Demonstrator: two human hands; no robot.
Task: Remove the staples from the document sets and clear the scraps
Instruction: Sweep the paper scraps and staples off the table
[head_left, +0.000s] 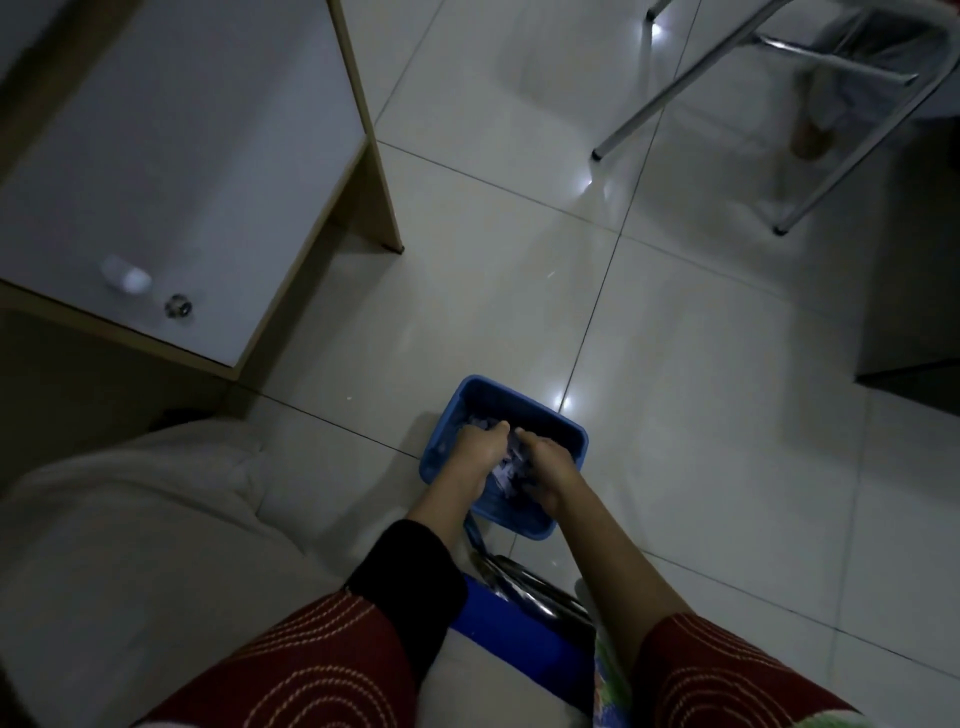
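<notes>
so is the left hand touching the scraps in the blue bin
Touching: head view shows the left hand curled down into the pale scraps.

1. The floor (675, 364) is laid with large pale glossy tiles with thin dark joints; small bright reflections show on it.
2. A blue plastic bin (524, 400) stands directly on the tiles, set askew to the joints, with pale paper scraps (506, 467) inside.
3. A desk (182, 130) with a white top and a wood-coloured edge stands at the left, and its side panel (387, 218) reaches the floor.
4. On the desk top, near its front corner, a small white bottle (127, 275) lies on its side, with a small shiny metal thing (178, 305) just beside it.
5. The metal chair legs (598, 154) stand on the tiles at the far right.
6. A whitish cloth (130, 519) lies in a heap at the left.
</notes>
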